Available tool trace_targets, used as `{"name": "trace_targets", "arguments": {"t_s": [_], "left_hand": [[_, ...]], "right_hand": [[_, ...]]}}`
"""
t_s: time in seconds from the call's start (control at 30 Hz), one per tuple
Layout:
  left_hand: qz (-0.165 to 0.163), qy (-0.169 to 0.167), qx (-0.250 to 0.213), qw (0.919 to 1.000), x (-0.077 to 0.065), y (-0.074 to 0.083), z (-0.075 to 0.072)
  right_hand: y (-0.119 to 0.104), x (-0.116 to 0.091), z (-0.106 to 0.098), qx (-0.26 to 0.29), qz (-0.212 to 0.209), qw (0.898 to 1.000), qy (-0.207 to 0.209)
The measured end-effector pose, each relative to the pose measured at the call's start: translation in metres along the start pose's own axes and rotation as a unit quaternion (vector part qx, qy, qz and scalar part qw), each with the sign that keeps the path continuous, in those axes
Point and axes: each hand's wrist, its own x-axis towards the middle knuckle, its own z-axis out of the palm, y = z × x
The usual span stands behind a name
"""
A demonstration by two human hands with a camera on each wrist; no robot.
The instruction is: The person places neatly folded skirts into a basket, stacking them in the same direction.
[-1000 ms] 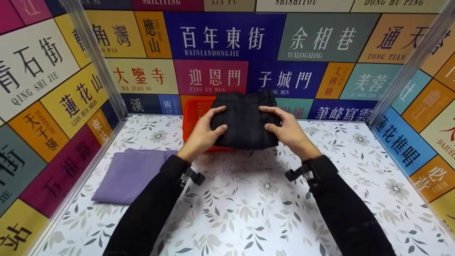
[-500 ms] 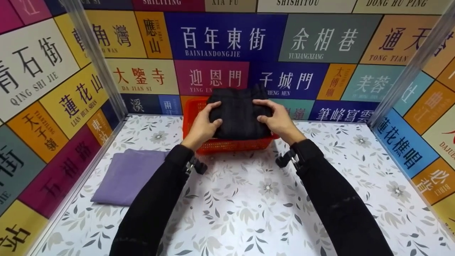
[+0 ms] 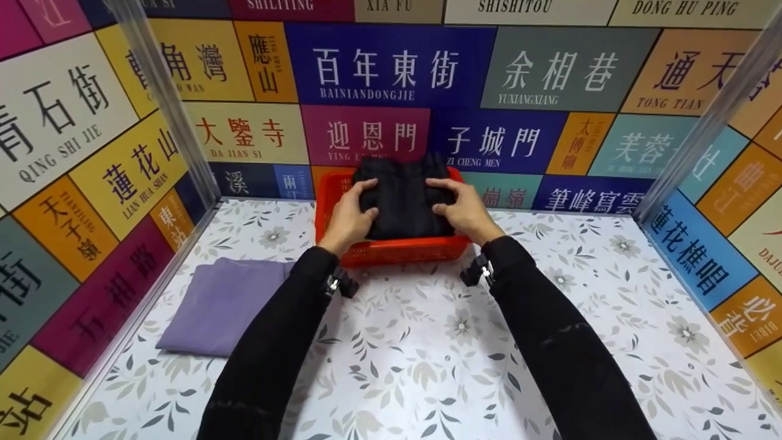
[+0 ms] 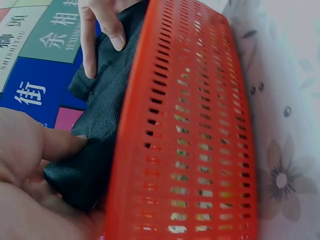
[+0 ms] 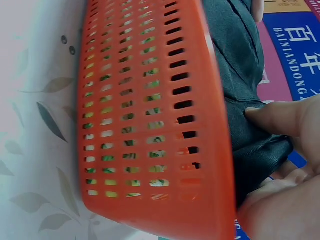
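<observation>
A folded black cloth garment (image 3: 403, 198) sits partly down inside a red plastic basket (image 3: 406, 249), its upper part above the rim. My left hand (image 3: 352, 217) grips the garment's left side, thumb in front and fingers behind or on top. On the opposite side my right hand (image 3: 465, 211) holds it the same way. Both wrist views show the slotted basket wall (image 4: 185, 120) close by, with the garment (image 5: 240, 90) pinched just past the rim. The garment's underside is hidden in the basket.
A folded purple cloth (image 3: 223, 305) lies on the table at the left, partly behind the left sleeve. The tabletop (image 3: 421, 354) has a leaf-and-flower pattern. Panels with coloured signs (image 3: 391, 64) stand close behind the basket and along both sides.
Both hands have carried the black garment left and lowered it into the basket. The front of the basket, covered before, now shows. The purple cloth has stayed in place.
</observation>
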Motion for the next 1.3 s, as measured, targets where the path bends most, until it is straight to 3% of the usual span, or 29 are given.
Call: {"name": "trace_targets", "arguments": {"t_s": [0.13, 0.23, 0.4, 0.53, 0.9, 1.3], "left_hand": [[0.004, 0.003, 0.023, 0.9997, 0.001, -0.008, -0.001], [0.009, 0.004, 0.070, 0.9975, 0.000, -0.011, -0.003], [0.018, 0.020, 0.171, 0.9848, -0.007, -0.011, -0.009], [0.042, 0.034, 0.211, 0.9760, -0.011, -0.011, -0.014], [0.080, 0.017, 0.180, 0.9803, -0.023, -0.019, -0.023], [0.105, 0.040, 0.184, 0.9766, -0.043, -0.020, -0.029]], "right_hand": [[0.003, 0.000, 0.002, -0.024, 0.007, 0.999, -0.027], [0.004, 0.001, 0.001, -0.074, -0.008, 0.996, -0.046], [0.004, -0.002, 0.001, -0.180, -0.024, 0.982, -0.053], [0.004, -0.006, -0.002, -0.201, -0.026, 0.978, -0.043], [0.008, -0.022, -0.004, -0.186, -0.066, 0.980, -0.012], [0.010, -0.051, 0.003, -0.176, -0.161, 0.970, 0.033]]}}
